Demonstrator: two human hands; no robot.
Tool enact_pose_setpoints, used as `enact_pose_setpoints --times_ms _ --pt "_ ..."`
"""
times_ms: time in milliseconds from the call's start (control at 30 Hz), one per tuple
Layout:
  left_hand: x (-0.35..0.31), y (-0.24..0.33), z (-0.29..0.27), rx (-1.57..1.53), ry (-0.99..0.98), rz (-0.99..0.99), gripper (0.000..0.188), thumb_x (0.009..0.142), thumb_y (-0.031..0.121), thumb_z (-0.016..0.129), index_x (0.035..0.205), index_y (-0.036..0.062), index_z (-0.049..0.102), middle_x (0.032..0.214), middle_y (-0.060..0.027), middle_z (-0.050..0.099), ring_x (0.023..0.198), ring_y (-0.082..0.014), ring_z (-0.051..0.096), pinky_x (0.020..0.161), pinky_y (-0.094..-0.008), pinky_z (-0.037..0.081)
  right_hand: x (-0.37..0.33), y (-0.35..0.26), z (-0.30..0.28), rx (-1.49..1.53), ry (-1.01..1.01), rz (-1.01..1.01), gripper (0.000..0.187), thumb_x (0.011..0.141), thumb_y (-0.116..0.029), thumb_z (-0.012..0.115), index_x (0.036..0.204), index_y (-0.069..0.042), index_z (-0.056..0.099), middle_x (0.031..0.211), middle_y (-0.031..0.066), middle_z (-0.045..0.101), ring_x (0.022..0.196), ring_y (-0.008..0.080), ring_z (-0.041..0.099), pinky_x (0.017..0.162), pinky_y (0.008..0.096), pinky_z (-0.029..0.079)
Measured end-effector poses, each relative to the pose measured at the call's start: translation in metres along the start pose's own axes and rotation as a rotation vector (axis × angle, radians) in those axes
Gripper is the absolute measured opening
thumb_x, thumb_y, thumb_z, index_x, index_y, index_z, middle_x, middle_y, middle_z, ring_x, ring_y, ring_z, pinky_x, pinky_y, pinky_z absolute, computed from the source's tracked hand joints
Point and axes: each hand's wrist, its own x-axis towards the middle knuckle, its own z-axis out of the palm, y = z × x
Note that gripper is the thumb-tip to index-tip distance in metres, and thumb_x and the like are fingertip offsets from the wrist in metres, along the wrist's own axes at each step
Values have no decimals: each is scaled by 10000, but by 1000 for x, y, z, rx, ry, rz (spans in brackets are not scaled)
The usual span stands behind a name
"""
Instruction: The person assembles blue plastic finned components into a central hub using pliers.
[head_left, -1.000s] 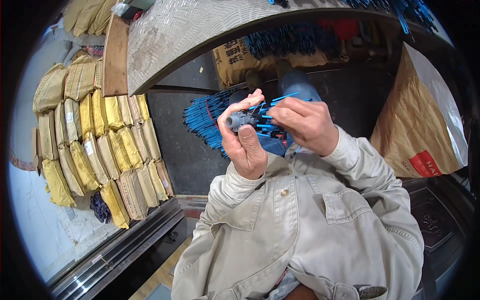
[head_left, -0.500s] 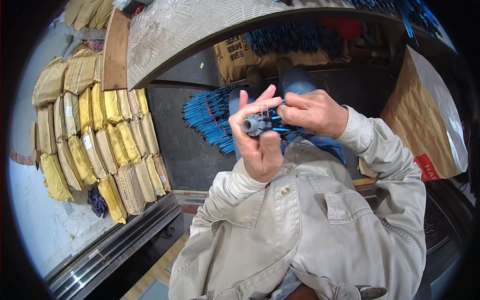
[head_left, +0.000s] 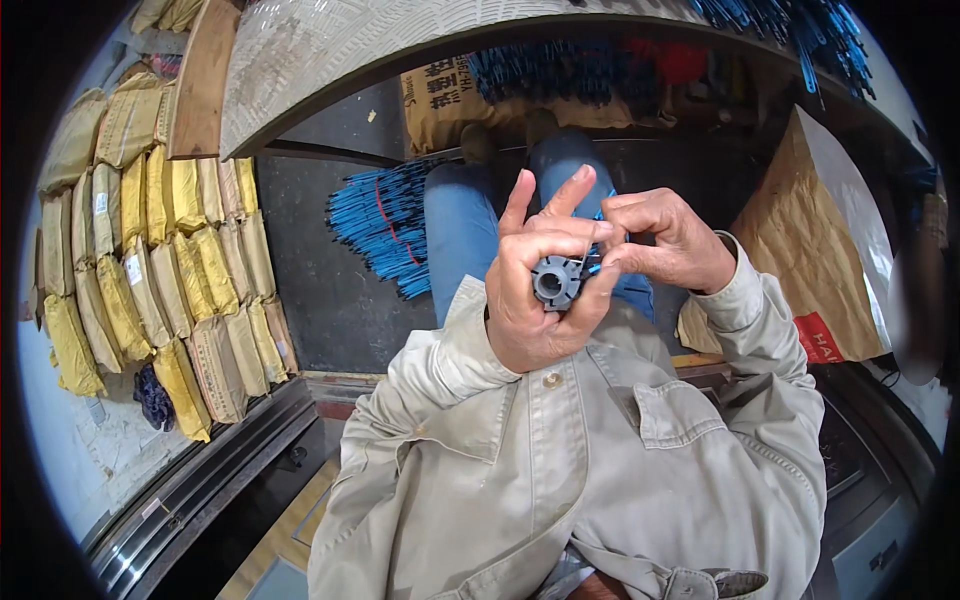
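Observation:
My left hand (head_left: 525,320) is closed around a grey, round, slotted plastic fitting (head_left: 551,283) with a hole through its middle. Two of that hand's fingers stick out upward. Close against it, my right hand (head_left: 672,245) has thumb and forefinger pinched at the fitting's right side. Thin blue rods (head_left: 594,264) show between the hands, partly hidden by fingers; the right fingertips seem to grip one. Left of my knees lies a bundle of thin blue rods (head_left: 370,230) with black ends, tied by a red band.
A worn metal-topped table (head_left: 310,80) with a wooden end board (head_left: 203,80) arches ahead. More blue rods (head_left: 840,50) hang over its right edge. Stacked yellow and tan sacks (head_left: 180,270) fill the left. At right stands a large brown paper bag (head_left: 810,230).
The view has shifted, so the surroundings sit further left. The grey fitting is turned, its slotted face now toward me. My right fingers have come closer to it, and less blue rod shows.

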Motion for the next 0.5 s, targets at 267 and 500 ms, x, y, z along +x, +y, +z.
enact_pose_setpoints --times_ms 267,500 --pt "-6 -1 -6 -176 90 -55 317 778 -57 582 995 39 372 925 -148 606 960 -309 605 920 -469 418 4 -6 5 34 62 -45 250 792 -228 688 775 9 611 714 50 563 656 129 526 596 269 413" --pt "-4 5 -78 -28 153 70 301 743 -67 608 964 19 423 865 -156 625 812 -293 640 824 -402 492 63 -59 27 58 219 -333 159 797 -113 658 860 31 638 770 71 588 719 144 562 654 259 448"
